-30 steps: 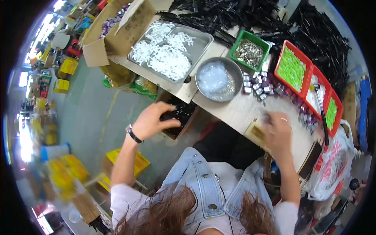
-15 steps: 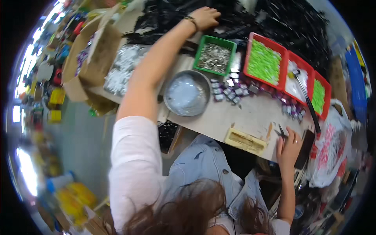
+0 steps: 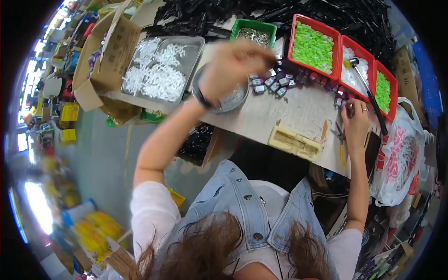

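Observation:
My left hand (image 3: 233, 70), smeared by motion, is over the round metal bowl (image 3: 232, 101). Its fingertips reach toward a cluster of small purple-and-silver blocks (image 3: 283, 81); whether anything is in them cannot be made out. At the right of the table my right hand (image 3: 357, 122) pinches a small dark purple block (image 3: 350, 109) between thumb and fingers. More such blocks lie just beyond it. Beside that hand, pliers with yellow handles (image 3: 341, 148) lie on the table. Left of them, near the front edge, sits a cream-coloured rectangular fixture (image 3: 295, 143) with a hollowed top.
Red trays (image 3: 290, 44) hold green and white pieces; a hammer (image 3: 368, 93) lies across them. Metal parts fill a green tray (image 3: 275, 28). Black strips (image 3: 205, 18) are heaped behind. A metal tray (image 3: 198, 51) of white pieces and a carton (image 3: 116, 51) stand left, a plastic bag (image 3: 396, 154) right.
My left hand has come back from the black strips to above the bowl. My right hand has let go of the pliers, moved farther away and taken hold of a purple block.

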The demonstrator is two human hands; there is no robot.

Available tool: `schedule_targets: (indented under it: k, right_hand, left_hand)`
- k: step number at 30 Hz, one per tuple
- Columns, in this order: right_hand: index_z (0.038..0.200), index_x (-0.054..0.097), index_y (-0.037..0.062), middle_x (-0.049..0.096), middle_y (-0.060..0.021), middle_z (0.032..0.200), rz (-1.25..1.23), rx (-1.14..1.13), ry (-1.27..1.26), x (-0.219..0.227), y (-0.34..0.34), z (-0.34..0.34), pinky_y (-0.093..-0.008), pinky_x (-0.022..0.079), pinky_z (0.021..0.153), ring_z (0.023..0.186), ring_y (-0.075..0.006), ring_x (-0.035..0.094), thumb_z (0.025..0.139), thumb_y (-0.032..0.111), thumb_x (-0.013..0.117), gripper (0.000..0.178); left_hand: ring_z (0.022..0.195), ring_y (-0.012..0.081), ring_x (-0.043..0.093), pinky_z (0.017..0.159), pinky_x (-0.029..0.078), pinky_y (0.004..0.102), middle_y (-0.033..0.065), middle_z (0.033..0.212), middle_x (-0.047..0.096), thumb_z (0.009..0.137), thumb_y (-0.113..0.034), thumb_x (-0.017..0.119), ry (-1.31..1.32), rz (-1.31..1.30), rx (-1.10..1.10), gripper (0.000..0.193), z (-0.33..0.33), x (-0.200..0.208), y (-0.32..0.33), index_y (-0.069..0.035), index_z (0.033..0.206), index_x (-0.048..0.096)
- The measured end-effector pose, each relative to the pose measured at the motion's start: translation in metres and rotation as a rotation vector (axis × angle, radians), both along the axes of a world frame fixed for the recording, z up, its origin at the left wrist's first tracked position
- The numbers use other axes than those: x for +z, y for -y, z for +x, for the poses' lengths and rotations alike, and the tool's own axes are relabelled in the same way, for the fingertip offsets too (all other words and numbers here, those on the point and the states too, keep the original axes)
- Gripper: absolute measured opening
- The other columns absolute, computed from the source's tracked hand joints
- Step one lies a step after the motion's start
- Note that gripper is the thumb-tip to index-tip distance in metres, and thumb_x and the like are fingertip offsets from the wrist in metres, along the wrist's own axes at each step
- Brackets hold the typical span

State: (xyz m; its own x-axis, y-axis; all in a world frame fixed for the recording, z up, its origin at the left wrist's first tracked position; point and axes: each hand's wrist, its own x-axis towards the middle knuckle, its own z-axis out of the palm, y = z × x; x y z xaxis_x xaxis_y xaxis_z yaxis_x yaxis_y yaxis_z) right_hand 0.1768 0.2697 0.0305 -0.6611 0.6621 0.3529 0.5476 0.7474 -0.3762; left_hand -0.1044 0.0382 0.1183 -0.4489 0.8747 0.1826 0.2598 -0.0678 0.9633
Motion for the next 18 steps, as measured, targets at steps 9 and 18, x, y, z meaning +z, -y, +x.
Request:
schedule_targets:
  k: [9,18]
  right_hand:
    - [0.095,0.057,0.0022,0.059,-0.0146,0.095,0.02,0.301,0.143,0.005,0.025,-0.014,-0.0435,0.05,0.075,0.085,-0.0364,0.061,0.074,0.0,0.066,0.023]
    - [0.105,0.066,0.005,0.068,-0.0112,0.106,-0.291,0.439,0.113,0.014,0.033,-0.015,-0.0357,0.052,0.07,0.076,-0.028,0.064,0.076,0.009,0.077,0.031]
  left_hand:
    - [0.073,0.021,0.058,0.065,0.046,0.03,0.0069,0.08,0.058,0.077,-0.003,0.072,-0.32,-0.076,0.095,0.016,0.116,-0.096,0.034,-0.01,0.09,0.078]
    - [0.084,0.0268,0.057,0.075,0.046,0.0375,0.0092,0.088,0.058,0.076,-0.011,0.071,-0.526,0.019,0.194,0.018,0.104,-0.064,0.037,-0.008,0.092,0.064]
